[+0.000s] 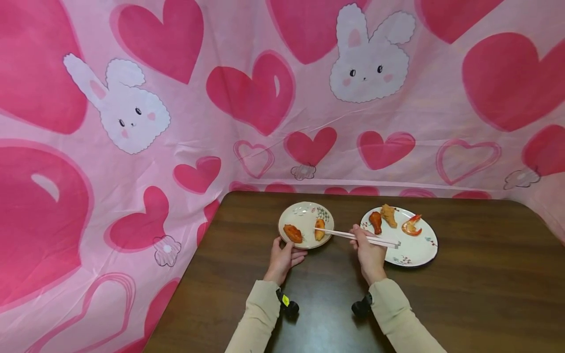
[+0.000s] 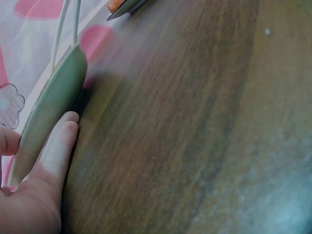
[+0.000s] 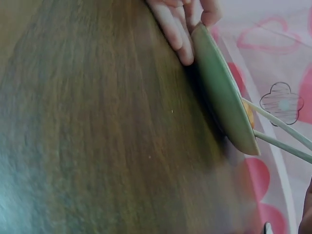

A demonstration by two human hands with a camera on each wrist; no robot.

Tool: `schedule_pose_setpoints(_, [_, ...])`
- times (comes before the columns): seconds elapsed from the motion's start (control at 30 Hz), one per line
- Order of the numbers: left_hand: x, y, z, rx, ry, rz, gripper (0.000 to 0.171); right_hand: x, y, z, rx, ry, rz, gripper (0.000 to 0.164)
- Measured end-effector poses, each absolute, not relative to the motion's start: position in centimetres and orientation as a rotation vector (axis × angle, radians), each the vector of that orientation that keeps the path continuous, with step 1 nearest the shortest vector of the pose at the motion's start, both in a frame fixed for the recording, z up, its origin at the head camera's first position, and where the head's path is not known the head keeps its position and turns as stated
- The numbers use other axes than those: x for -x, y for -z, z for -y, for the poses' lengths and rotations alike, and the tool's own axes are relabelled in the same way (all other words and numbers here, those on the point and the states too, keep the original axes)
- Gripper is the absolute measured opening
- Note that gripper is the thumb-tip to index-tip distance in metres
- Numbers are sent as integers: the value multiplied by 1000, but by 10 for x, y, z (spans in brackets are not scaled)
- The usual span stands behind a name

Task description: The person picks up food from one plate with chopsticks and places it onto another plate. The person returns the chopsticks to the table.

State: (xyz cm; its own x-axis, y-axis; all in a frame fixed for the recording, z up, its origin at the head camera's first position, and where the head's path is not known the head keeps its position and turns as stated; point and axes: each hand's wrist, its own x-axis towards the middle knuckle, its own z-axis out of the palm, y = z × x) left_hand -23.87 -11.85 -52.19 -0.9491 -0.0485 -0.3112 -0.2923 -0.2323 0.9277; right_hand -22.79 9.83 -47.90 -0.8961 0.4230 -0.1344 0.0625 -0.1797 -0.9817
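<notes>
My left hand (image 1: 283, 259) grips the near left rim of a small round plate (image 1: 304, 211), with its thumb at the edge and other fingers stretched along the side. On this plate lie a glazed chicken wing (image 1: 292, 233) and a golden-brown oblong piece of food (image 1: 320, 229). A pair of pale chopsticks (image 1: 342, 234) is held in my right hand (image 1: 370, 254); their tips reach over the round plate's right rim to the golden-brown piece. Whether they pinch it is unclear. In the right wrist view, the chopsticks (image 3: 282, 144) stand apart at the rim.
Right of the round plate, partly behind my right hand, a white oval plate (image 1: 421, 250) bears a drumstick (image 1: 375, 222), a breaded fried piece (image 1: 389, 215) and a shrimp (image 1: 412, 225). The brown wooden table (image 1: 485, 284) ends at a pink heart-patterned cloth (image 1: 309, 113) behind and left.
</notes>
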Motion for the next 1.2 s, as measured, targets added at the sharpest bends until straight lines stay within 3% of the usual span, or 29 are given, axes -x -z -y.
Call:
schedule_pose_setpoints(0.13, [238,521,118,413,-2310,-1837,57,228,481,-100,596,-2231,1751,41])
schedule_pose_setpoints(0.37, [239,521,118,400,-2307,-1840,58,229,485,-103,611,-2347,1537,14])
schedule_pose_setpoints(0.6, [239,521,117,408,-2310,-1831,57,226,487,-103,640,-2401,1409,32])
schedule_pose_setpoints(0.83, [238,520,116,413,-2304,-1834,58,223,487,-104,656,-2410,1345,11])
schedule_pose_setpoints(1.2, [239,521,119,430,-2299,-1833,58,222,485,-106,625,-2412,1313,17])
